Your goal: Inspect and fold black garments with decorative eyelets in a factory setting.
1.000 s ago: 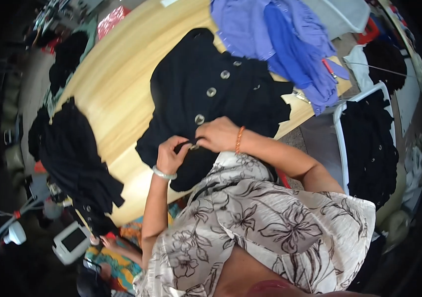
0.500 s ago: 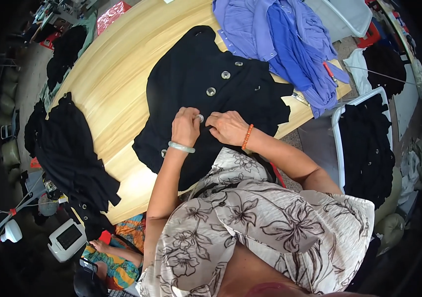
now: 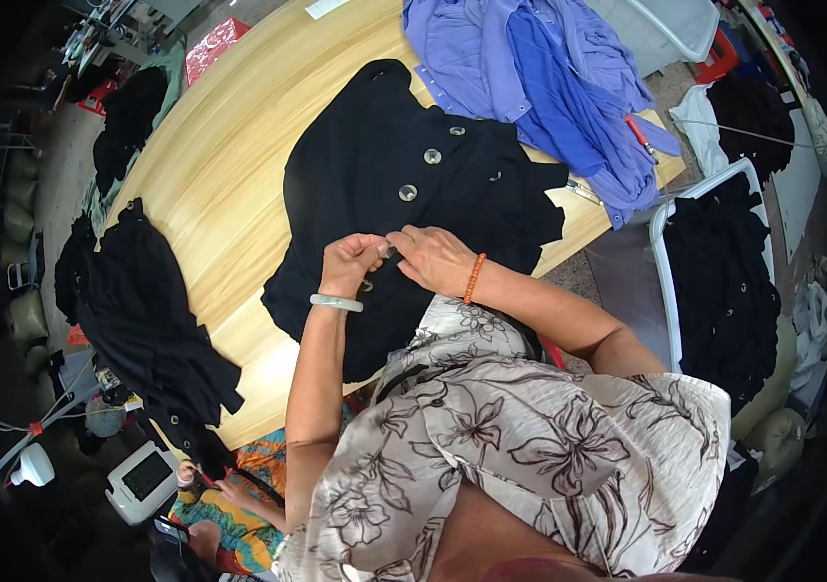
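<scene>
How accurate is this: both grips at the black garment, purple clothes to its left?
Wrong side: the head view shows the purple clothes to the right of the black garment. The rest stands: left grip and right grip are both at the garment.

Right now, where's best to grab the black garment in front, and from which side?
Probably pinch the black garment at its far narrow end, coming from the left: it tapers there, the table shows alongside, and the left hand and right hand occupy its nearer part.
</scene>
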